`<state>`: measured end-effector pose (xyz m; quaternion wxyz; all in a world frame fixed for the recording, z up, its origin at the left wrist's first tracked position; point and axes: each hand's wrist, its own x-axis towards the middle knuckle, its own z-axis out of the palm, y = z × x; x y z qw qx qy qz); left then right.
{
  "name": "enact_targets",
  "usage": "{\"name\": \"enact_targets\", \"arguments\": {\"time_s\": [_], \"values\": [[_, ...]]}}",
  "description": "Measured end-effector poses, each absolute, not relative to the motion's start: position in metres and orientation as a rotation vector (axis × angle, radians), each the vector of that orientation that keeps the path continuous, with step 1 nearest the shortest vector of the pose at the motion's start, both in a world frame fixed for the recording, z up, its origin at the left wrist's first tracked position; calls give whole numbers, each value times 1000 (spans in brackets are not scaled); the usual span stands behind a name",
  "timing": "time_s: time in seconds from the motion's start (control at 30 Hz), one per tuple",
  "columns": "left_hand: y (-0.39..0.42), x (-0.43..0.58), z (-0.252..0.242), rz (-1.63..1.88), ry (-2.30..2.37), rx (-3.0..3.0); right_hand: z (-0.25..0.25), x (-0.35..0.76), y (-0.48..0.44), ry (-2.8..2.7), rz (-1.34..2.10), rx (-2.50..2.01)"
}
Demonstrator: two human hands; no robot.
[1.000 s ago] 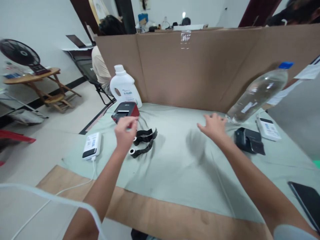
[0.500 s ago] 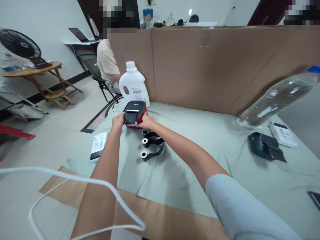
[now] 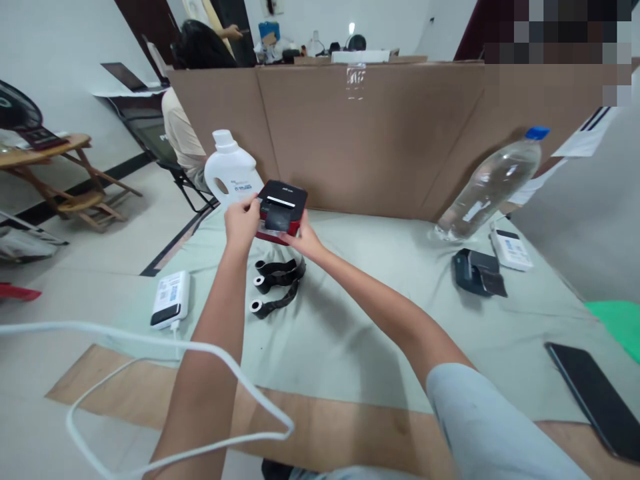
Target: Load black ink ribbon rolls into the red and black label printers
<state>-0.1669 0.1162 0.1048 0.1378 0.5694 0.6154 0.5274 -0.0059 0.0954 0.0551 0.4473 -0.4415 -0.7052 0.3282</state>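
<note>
Lifted since half a second ago, the small red-and-black printer [image 3: 280, 212] now hangs clear of the pale green cloth [image 3: 360, 320] instead of resting on it, tilted so its black top faces the camera. Both hands are clamped on it: the left hand [image 3: 241, 223] grips its left side with the fingers curled over the top edge, and the right hand [image 3: 304, 241] supports it from below and to the right. It is held in the air just in front of the white jug [image 3: 231, 175], which stands at the back left of the cloth by the cardboard screen [image 3: 380, 127]. Directly beneath the printer lie two black straps [image 3: 276, 287], coiled and touching each other, and a white power bank [image 3: 171, 299] with its cable sits well to the left. Judging by the grip, the step in hand is picking the printer up and bringing it nearer. Any next move calls for keeping both hands firm and the body level, clear of the straps below.
</note>
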Motion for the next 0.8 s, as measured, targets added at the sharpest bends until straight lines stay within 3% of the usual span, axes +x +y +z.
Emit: {"name": "enact_targets", "arguments": {"time_s": [0.17, 0.37, 0.57, 0.8], "values": [[78, -93, 92, 1600, 1515, 1569, 66, 72, 65, -1629, 715, -1075], [1, -17, 64, 1493, 1312, 1454, 36, 146, -16, -1554, 608, -1124], [-41, 4, 30, 1405, 1402, 1500, 16, 165, -73, -1546, 558, -1250], [-46, 10, 10, 1365, 1399, 1509, -5, 172, -79, -1568, 498, -1298]]}}
